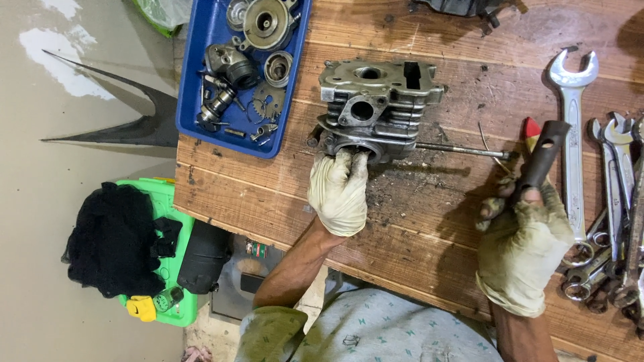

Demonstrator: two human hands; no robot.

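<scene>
A grimy metal engine cylinder head [376,107] sits on the wooden workbench [416,214]. My left hand [339,191], in a dirty pale glove, grips the head's near lower edge with fingers curled into its opening. My right hand [520,245], also gloved, holds a dark tube-shaped tool [540,157] with a hole near its tip, pointing away from me. A long thin metal rod [459,150] lies on the bench between the head and the tool. A red-handled tool tip [531,129] peeks out beside the dark tool.
A blue tray [194,80] of small engine parts stands at the bench's left end. Several open and ring spanners [604,194] lie at the right. A green crate [171,268] with black cloth sits on the floor below. Dirt flecks cover the bench centre.
</scene>
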